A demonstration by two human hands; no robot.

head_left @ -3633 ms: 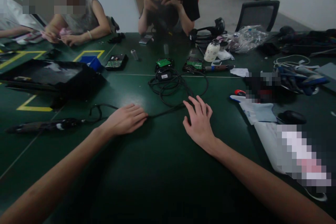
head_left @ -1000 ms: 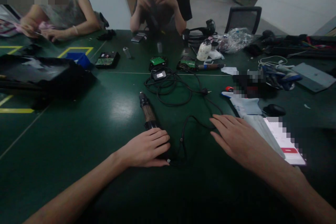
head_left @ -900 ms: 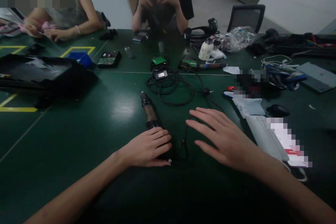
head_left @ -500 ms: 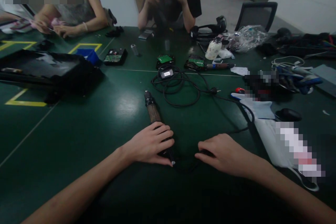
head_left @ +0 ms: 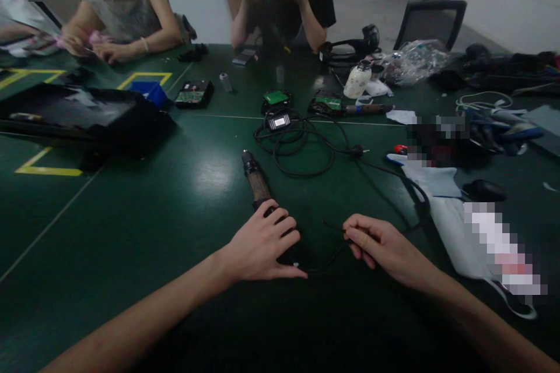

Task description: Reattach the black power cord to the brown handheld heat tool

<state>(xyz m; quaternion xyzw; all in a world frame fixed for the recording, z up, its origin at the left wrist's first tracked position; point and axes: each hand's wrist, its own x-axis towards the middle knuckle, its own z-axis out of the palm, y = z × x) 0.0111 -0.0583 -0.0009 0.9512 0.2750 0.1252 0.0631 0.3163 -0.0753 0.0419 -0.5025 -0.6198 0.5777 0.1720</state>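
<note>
An electric screwdriver (head_left: 256, 180) lies on the green table, its bit end pointing away from me. My left hand (head_left: 265, 242) is closed over its rear half, which the palm and fingers mostly hide. From the tail of the screwdriver a thin black cable (head_left: 329, 262) runs across to my right hand (head_left: 371, 245). That hand pinches the cable between thumb and fingers, a little above the tabletop, and a short dark end sticks out to the left of the fingertips. Beyond both hands, a coiled cord with a black power adapter (head_left: 279, 122) rests on the table.
Circuit boards in black housings (head_left: 276, 100) stand farther back, near a second screwdriver (head_left: 370, 109). To the left is a black tray (head_left: 87, 108) beside a blue bin (head_left: 151, 93). A white cloth-like item (head_left: 450, 239) and a black mouse (head_left: 485, 190) lie right. Two people sit opposite.
My right hand has turned, lifted slightly and shifted right, and the cable end in its fingers now shows. My left hand stays on the screwdriver, with a slight shift right.
</note>
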